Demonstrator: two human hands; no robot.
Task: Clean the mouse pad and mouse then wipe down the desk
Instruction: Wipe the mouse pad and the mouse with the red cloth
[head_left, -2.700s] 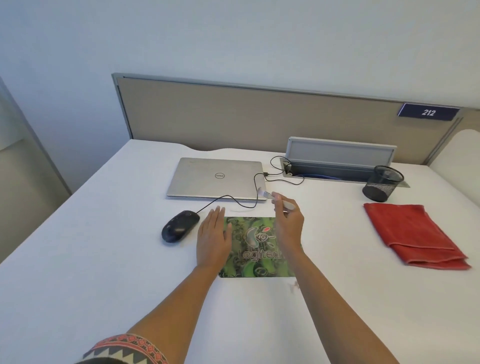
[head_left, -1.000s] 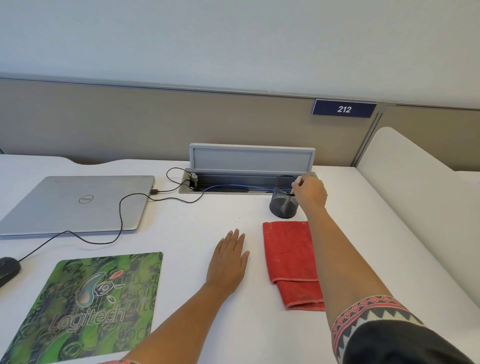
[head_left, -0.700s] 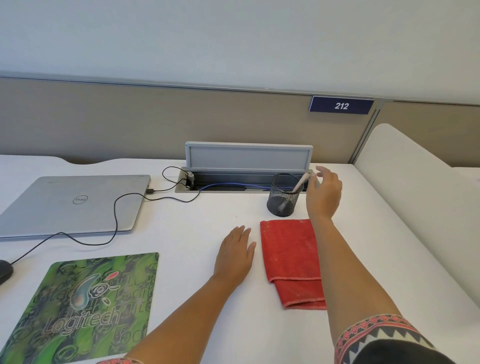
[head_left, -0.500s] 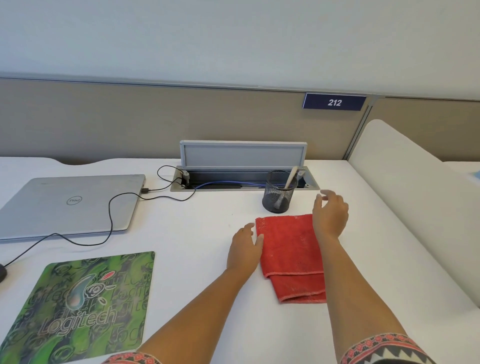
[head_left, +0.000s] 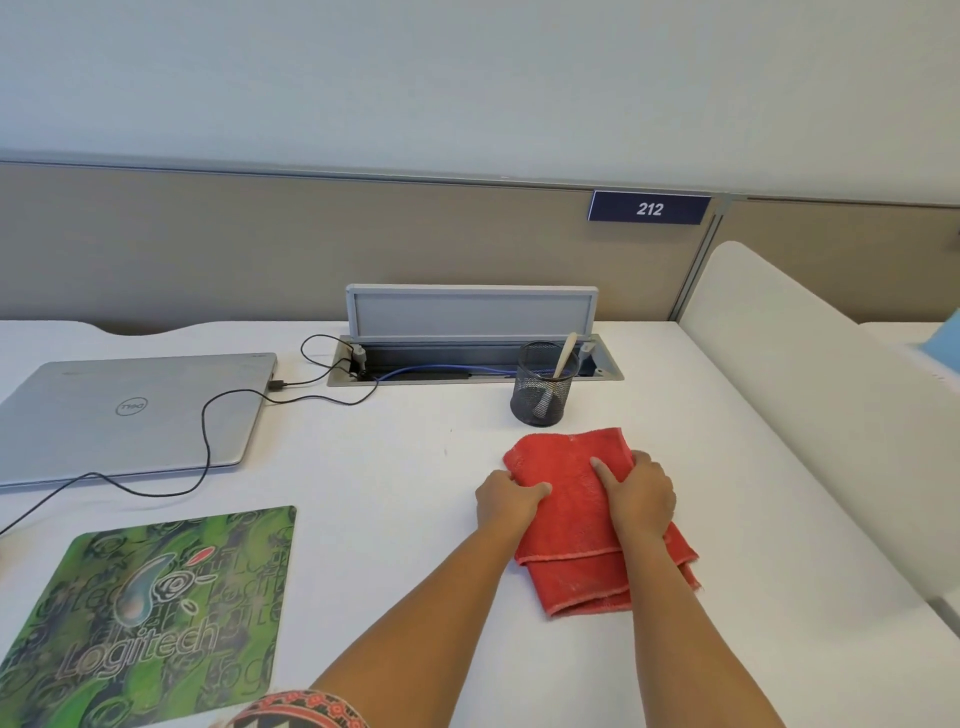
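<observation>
Both hands are gripping a red folded terry cloth (head_left: 571, 473) that is lying on the white desk top (head_left: 395, 493). The left hand (head_left: 506, 501) is pinching the cloth's left edge, with its thumb lying on top and its fingers curled at the edge. The right hand (head_left: 644, 493) is holding the right edge in the same way, its thumb stretching across the red fabric and its fingers wrapping over the far side. The two hands are sitting apart, with a strip of cloth showing between them. The cloth's folded layers are trailing back under the right forearm.

Just beyond the hands, a black wire-mesh pen cup (head_left: 543, 387) is standing upright near the cloth's far edge, with a pale pen (head_left: 565, 353) leaning inside it. Behind the cup, a grey hinged cable-tray lid (head_left: 470, 312) is standing open. A dark blue number plate reading 212 (head_left: 649, 209) is hanging on the beige partition further back.

Well to the left of the left hand and nearer the person, a green patterned rectangular mouse pad (head_left: 150, 613) is lying flat on the desk. Beyond it, a closed silver laptop (head_left: 130, 410) is resting with a thin black cable (head_left: 208, 447) looping over its lid.
</observation>
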